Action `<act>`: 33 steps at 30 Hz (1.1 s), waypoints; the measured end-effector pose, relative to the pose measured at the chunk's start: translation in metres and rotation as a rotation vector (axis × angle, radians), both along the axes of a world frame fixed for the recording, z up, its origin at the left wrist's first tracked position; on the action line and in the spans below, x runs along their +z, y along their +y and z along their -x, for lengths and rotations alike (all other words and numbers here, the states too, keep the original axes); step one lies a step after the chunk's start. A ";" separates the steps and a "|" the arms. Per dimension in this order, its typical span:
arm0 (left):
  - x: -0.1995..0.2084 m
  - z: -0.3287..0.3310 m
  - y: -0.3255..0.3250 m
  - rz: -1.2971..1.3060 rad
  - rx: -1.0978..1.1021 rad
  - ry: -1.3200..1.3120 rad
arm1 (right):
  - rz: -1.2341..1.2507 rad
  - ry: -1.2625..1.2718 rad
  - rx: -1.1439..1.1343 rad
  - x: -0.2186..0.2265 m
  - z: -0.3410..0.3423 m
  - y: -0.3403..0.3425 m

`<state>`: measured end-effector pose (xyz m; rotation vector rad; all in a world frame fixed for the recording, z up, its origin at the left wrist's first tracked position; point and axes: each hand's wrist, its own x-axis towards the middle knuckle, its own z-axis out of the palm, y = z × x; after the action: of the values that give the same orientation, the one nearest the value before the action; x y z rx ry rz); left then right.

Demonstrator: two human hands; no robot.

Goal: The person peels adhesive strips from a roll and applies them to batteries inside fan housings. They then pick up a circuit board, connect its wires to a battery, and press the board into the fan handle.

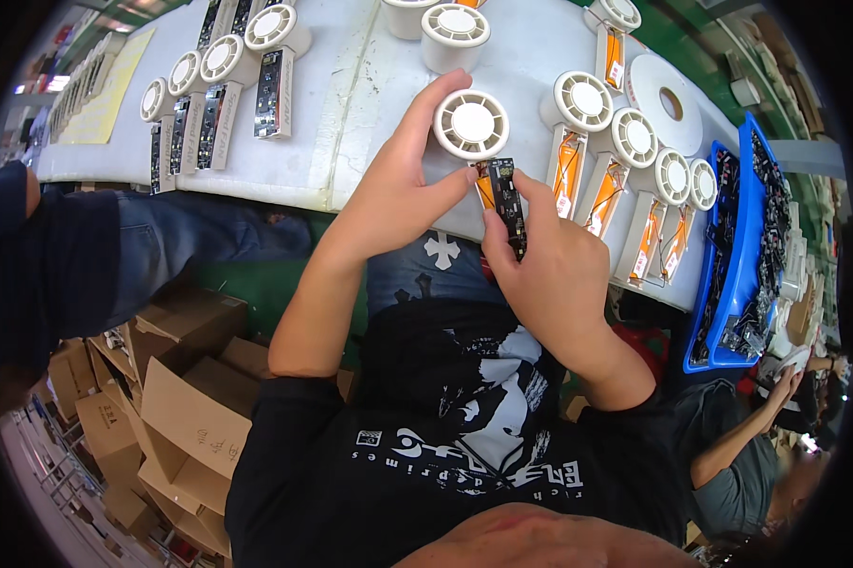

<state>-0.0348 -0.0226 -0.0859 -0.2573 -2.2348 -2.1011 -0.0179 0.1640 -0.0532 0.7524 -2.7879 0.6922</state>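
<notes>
A white handheld fan (472,124) is in my left hand (386,201), its round grille facing up and its handle toward me. The thumb presses near the top of the handle while the fingers curve around the far side of the head. An orange battery with thin wires (484,192) shows in the opened handle. Between the thumb and fingers of my right hand (561,268) is a narrow black circuit board (509,210). It lies along the handle's right side and partly covers it; whether it is seated inside I cannot tell.
On the white table (369,123), several fans with orange batteries exposed (568,156) lie to the right. Several fans with black boards (220,123) lie at left. A white tape roll (668,99) and blue bins of boards (729,275) stand right. Cardboard boxes (185,417) are lower left; people sit both sides.
</notes>
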 end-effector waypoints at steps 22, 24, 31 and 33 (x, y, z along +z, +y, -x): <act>-0.001 0.009 -0.011 0.237 -0.113 0.060 | -0.395 -0.231 0.364 0.041 0.017 0.028; 0.000 0.013 -0.015 0.273 -0.148 0.083 | -0.399 -0.211 0.370 0.040 0.019 0.027; 0.014 0.009 -0.015 0.430 -0.032 0.107 | -0.396 -0.056 0.272 0.032 0.013 0.000; 0.023 -0.001 -0.005 0.530 0.181 0.068 | -0.365 -0.025 0.224 0.017 0.007 -0.009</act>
<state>-0.0338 -0.0276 -0.0626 -0.1384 -2.6163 -1.3641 -0.0249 0.1552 -0.0361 1.1410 -2.9169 0.2203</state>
